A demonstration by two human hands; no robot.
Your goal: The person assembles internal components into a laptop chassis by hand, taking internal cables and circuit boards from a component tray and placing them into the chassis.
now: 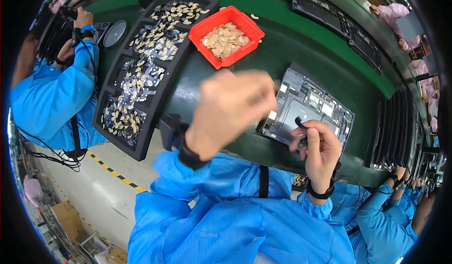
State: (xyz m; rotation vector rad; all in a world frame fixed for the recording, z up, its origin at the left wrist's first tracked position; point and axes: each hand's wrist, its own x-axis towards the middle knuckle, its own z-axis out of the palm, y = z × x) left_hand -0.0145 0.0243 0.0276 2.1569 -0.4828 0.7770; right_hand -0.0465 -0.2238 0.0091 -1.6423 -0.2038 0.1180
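Note:
My right hand (321,147) is closed in a pinch on a small dark curved piece (300,122). It hovers over the near right part of an opened flat device (296,111), a dark panel with bare circuit boards and a large grey block. My left hand (235,108), smeared by motion, is raised over the bench between the red bin (256,34) and the device. Its fingers look curled, but whether anything is in them cannot be made out. Tan crescent-shaped pieces (223,40) lie heaped in the bin.
A long black compartment tray (162,87) on the left holds many small dark parts with cream crescents. More opened devices (336,21) lie along the far side of the green bench (282,43). Dark panels (393,130) stand stacked at right. Co-workers in blue sleeves (61,94) sit on both sides.

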